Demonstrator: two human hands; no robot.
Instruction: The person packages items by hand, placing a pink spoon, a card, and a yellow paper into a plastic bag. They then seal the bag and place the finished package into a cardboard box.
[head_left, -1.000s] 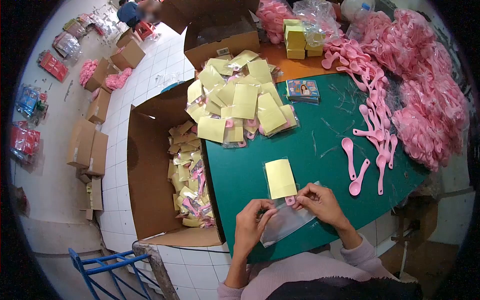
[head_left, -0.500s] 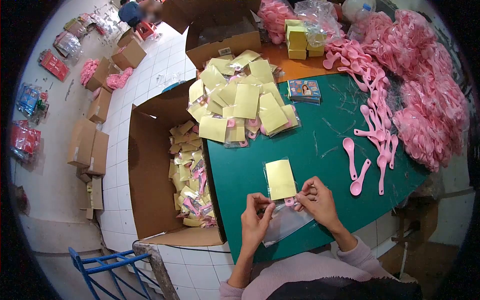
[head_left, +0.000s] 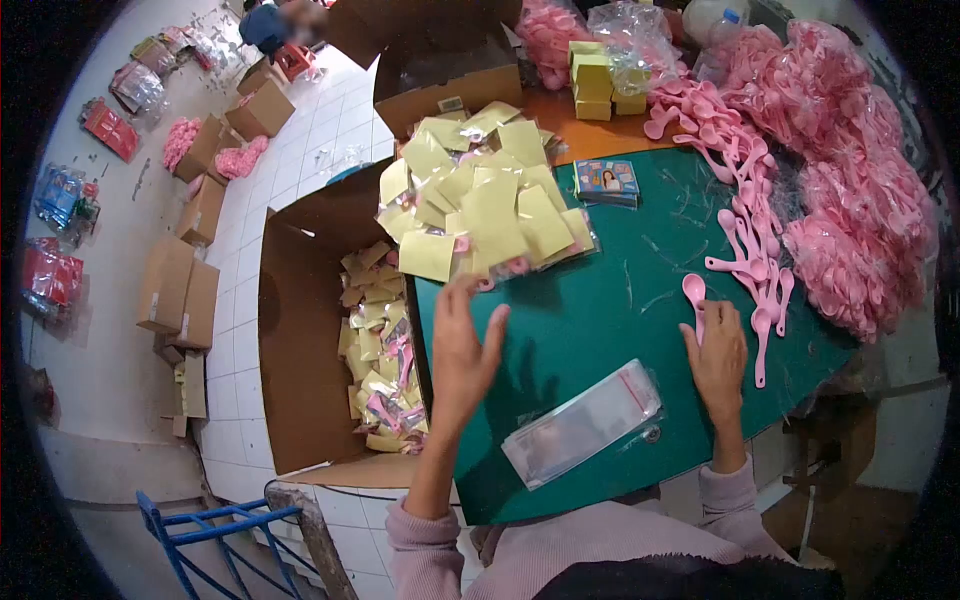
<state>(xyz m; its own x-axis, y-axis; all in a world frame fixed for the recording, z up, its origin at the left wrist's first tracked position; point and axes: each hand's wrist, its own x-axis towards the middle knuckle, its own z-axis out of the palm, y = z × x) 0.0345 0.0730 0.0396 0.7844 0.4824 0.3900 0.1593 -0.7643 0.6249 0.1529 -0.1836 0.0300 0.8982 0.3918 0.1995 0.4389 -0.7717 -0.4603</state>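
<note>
My left hand (head_left: 460, 345) is raised at the near edge of the pile of packets with yellow cards (head_left: 495, 225), its thumb and fingers apart and nothing in them. Under its fingertips shows the pink end of one packet. My right hand (head_left: 718, 360) reaches over the pink measuring spoons, thumb apart from the fingers. One pink spoon (head_left: 694, 291) shows its bowl beyond the thumb; the hand hides its handle and the second spoon beside it. Between my hands, a stack of clear plastic bags (head_left: 585, 425) lies slanted on the green tabletop (head_left: 570, 330).
Left of the table stands an open carton (head_left: 310, 370) of packets. Picture cards (head_left: 607, 182) lie at the back, near yellow card stacks (head_left: 593, 85). Loose spoons (head_left: 765, 270) and bagged spoons (head_left: 850, 230) fill the right side. A blue metal frame (head_left: 215, 530) stands front left.
The packet that both hands held over the bags is gone from there; a packet now lies atop the pile by my left hand. My right hand has moved right to the spoons.
</note>
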